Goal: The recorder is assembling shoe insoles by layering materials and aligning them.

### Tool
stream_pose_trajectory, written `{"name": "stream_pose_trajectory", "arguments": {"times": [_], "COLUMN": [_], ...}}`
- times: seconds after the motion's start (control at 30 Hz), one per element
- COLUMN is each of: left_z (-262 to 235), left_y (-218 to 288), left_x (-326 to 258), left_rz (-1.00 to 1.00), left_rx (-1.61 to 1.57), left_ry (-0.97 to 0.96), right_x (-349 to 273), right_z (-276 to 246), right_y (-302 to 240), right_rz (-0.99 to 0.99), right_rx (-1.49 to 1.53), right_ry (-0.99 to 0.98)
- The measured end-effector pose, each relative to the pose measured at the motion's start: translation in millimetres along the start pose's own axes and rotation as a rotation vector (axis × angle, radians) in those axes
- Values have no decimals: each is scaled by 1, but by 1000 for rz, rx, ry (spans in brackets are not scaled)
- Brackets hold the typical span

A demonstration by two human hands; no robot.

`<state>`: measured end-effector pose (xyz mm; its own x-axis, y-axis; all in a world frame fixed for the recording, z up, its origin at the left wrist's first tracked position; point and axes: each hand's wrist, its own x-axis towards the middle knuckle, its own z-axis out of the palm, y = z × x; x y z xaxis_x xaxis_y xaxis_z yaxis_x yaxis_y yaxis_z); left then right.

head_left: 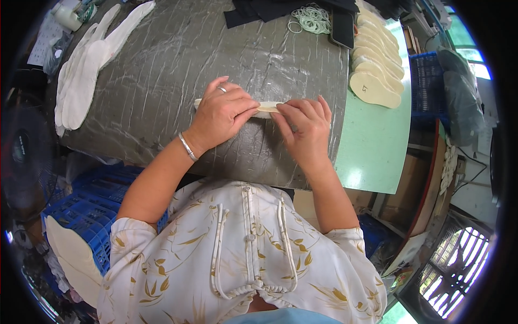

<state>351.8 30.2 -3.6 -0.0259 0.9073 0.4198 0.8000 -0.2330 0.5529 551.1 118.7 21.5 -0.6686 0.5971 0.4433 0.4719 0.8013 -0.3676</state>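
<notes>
- With the left hand point(221, 110), gripping a pale strip point(268, 106) between thumb and fingers; covering much of the strip's left part, with a short end showing past the hand.
- With the right hand point(307, 127), pinching the same strip near its right end, between thumb and fingers.
- Between the two hands, leaving a short stretch of the strip bare, cream on top and whiter along the near edge.
- On the left wrist, wearing a silver bracelet point(187, 147).
- Holding the strip over a grey tabletop point(162, 108); cannot tell whether touching it.
- Beyond the strip, toward the far edge: black cloth point(259, 11), a heap of pale green rubber bands point(313, 20) and a dark phone point(342, 29).
- Right of the strip: overlapping cream insoles point(375, 89) in a row, partly on a green surface point(372, 151).
- Well left of the strip: white foot-shaped pieces point(83, 81), overlapping.
- Nearer than the strip, lower left: a blue crate point(94, 237).
</notes>
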Motion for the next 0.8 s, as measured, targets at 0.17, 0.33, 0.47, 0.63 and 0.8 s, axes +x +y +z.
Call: {"name": "stream_pose_trajectory", "arguments": {"times": [0.17, 0.33, 0.47, 0.63, 0.8], "left_z": [-1, -11, -18, -17, -25], "left_y": [-1, -12, -28, -34, -38], "left_x": [-3, -12, -22, -26, -31], "left_rz": [-3, -110, -162, -172, -160], "left_rx": [7, -41, -157, -233, -270], "left_ry": [-12, -14, -45, -48, 33], "right_x": [0, 1, 3, 5, 5], "right_z": [-2, -3, -6, -5, -5], "right_y": [3, 5, 2, 1, 3], "right_rz": [86, 104, 116, 119, 127], "right_rx": [99, 132, 122, 107, 92], "right_ry": [-27, -42, -75, -80, -72]}}
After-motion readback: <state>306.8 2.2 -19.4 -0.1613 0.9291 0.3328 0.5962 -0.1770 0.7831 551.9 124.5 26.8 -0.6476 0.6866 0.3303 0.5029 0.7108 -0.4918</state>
